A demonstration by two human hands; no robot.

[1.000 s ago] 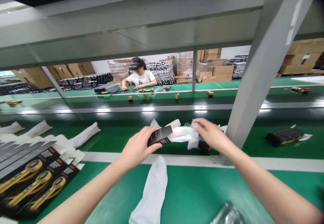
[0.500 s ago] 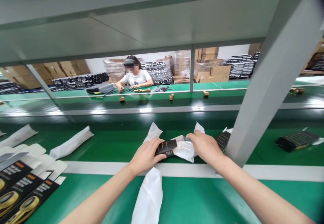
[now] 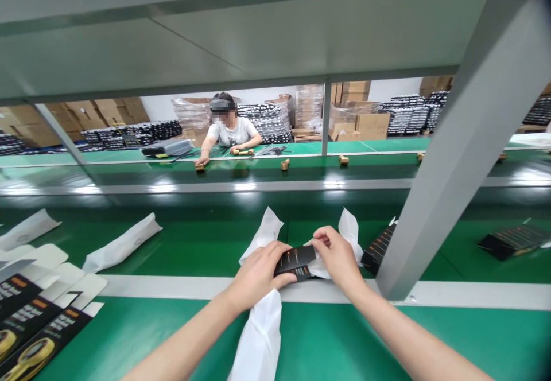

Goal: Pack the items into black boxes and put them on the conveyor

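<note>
My left hand (image 3: 257, 272) is closed round a small black box (image 3: 297, 259) with orange print, held over the white rail at the belt's near edge. My right hand (image 3: 337, 255) pinches the box's far end, where a white bag sticks out, and the two hands nearly touch. A white foam sleeve (image 3: 259, 335) lies under my left wrist on the green table, and another white sleeve (image 3: 263, 232) lies on the belt just behind the box.
A slanted grey post (image 3: 434, 180) rises right of my hands, with a black box (image 3: 377, 246) at its foot and another (image 3: 510, 237) farther right. White sleeves (image 3: 123, 243) and flat black-and-gold cartons (image 3: 30, 335) lie left. A person (image 3: 228, 131) works across the far belt.
My right hand has come in from the right and closed on the box's end, pushing the white bag in. Both hands with the box have dropped toward the near rail.
</note>
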